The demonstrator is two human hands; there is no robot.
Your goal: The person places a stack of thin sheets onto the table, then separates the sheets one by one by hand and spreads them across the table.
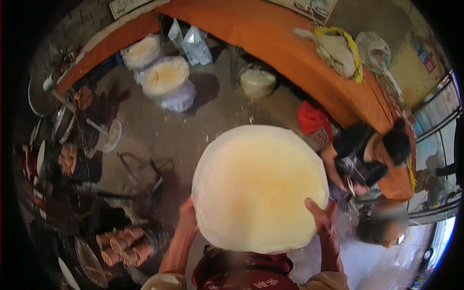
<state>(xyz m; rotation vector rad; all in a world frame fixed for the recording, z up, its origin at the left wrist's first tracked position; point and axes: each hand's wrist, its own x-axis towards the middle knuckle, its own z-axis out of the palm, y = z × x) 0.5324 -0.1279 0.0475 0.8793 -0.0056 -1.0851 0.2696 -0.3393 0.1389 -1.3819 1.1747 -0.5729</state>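
One broad, pale round slab [261, 188] hangs before the person's dark red garment [241, 275], left hand [188, 211] gripping one edge, right hand [325, 216] the other, thumb on top, presumably because something so wide would tip if held one-sided.

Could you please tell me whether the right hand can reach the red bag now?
Probably not: the right hand is holding the pale round disc, and the red bag lies beyond it.

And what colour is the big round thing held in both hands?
The round thing is cream-white with a yellowish middle, seen in the head view.
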